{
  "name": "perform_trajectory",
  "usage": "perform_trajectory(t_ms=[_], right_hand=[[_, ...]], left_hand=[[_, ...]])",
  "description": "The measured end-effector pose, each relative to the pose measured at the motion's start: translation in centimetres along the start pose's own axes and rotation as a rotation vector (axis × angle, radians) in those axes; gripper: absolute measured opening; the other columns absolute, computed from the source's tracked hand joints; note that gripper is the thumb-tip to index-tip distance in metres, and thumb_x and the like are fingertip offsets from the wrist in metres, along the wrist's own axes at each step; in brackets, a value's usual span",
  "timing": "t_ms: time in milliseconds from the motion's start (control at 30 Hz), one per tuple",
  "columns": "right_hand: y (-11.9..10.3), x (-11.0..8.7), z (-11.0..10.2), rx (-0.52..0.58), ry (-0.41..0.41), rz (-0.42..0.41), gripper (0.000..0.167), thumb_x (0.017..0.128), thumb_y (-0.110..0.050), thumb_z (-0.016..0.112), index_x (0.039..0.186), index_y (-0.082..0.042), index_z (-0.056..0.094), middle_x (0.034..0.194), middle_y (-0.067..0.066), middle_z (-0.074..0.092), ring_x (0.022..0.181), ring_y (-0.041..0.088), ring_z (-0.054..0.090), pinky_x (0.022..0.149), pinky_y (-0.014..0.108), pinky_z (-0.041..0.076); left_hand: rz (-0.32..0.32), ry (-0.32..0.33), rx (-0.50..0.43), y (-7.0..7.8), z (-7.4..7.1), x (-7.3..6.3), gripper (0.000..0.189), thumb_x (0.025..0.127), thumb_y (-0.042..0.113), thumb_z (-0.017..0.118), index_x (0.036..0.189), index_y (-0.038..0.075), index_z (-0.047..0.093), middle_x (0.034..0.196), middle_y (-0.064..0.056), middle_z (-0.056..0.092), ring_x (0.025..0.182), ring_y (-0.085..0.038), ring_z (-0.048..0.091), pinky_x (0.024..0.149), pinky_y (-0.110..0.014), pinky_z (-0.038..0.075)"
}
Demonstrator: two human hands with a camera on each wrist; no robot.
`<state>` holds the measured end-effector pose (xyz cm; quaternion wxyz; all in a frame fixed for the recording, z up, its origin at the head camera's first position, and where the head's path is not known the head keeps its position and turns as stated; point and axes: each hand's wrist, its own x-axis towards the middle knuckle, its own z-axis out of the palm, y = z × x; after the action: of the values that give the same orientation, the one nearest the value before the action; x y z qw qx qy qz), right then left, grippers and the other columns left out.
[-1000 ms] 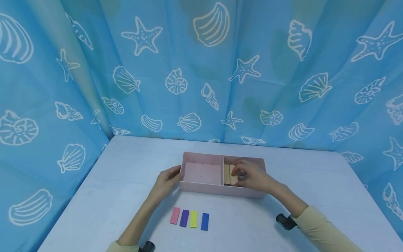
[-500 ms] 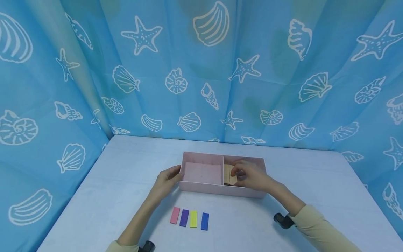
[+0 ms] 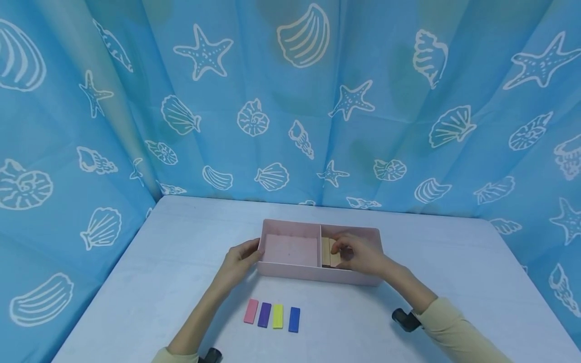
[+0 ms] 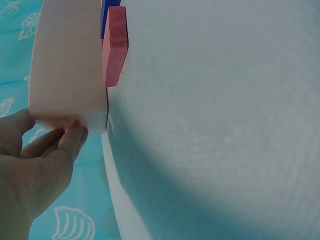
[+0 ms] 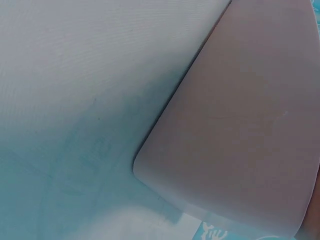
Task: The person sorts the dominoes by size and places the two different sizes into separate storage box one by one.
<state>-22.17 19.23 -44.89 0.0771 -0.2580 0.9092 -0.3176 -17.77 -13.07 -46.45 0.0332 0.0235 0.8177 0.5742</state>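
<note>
A pale pink box (image 3: 313, 273) with a divider stands on the table, its left compartment bare inside. My left hand (image 3: 237, 263) holds the box's left end; in the left wrist view its fingers (image 4: 70, 142) bend against the end wall, with the thumb at the rim. Wooden blocks (image 3: 326, 252) stand side by side in the right compartment, against the divider. My right hand (image 3: 361, 254) reaches in there and pinches the light wooden block (image 3: 335, 259) between thumb and index finger. The right wrist view shows the box's outer wall (image 5: 235, 125), which hides most of that hand.
In front of the box lie a pink block (image 3: 251, 311), a purple block (image 3: 265, 315), a yellow block (image 3: 278, 316) and a blue block (image 3: 294, 319), in a row. A white cloth covers the table (image 3: 345, 327). A blue shell-patterned curtain (image 3: 290, 101) hangs behind and at the sides.
My right hand has shifted very slightly left with the wooden block, towards the divider. The left hand and the coloured blocks have stayed in place.
</note>
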Motion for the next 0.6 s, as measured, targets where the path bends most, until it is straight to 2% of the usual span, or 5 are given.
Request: perform_trajectory(t_ms=[233,600], right_hand=[[-0.01,0.05,0.08,0.027,-0.001,0.009,0.031,0.077,0.001,0.082,0.103,-0.008,0.068,0.128,0.018,0.058,0.103,0.028,0.061,0.090,0.039,0.056],[-0.18,-0.02,-0.14,0.076,-0.013,0.051,0.026,0.079,-0.004,0.082,0.102,-0.009,0.071,0.138,0.021,0.052,0.117,0.036,0.059,0.094,0.041,0.053]], left_hand=[[0.010,-0.003,0.008,0.00,-0.04,-0.07,0.047,0.101,0.020,0.058,0.142,-0.002,0.050,0.142,-0.018,0.053,0.132,-0.035,0.048,0.106,-0.048,0.043],[0.031,-0.012,0.012,0.37,-0.19,-0.13,0.047,0.101,0.018,0.059,0.141,-0.004,0.050,0.141,-0.020,0.054,0.132,-0.035,0.049,0.106,-0.048,0.042]])
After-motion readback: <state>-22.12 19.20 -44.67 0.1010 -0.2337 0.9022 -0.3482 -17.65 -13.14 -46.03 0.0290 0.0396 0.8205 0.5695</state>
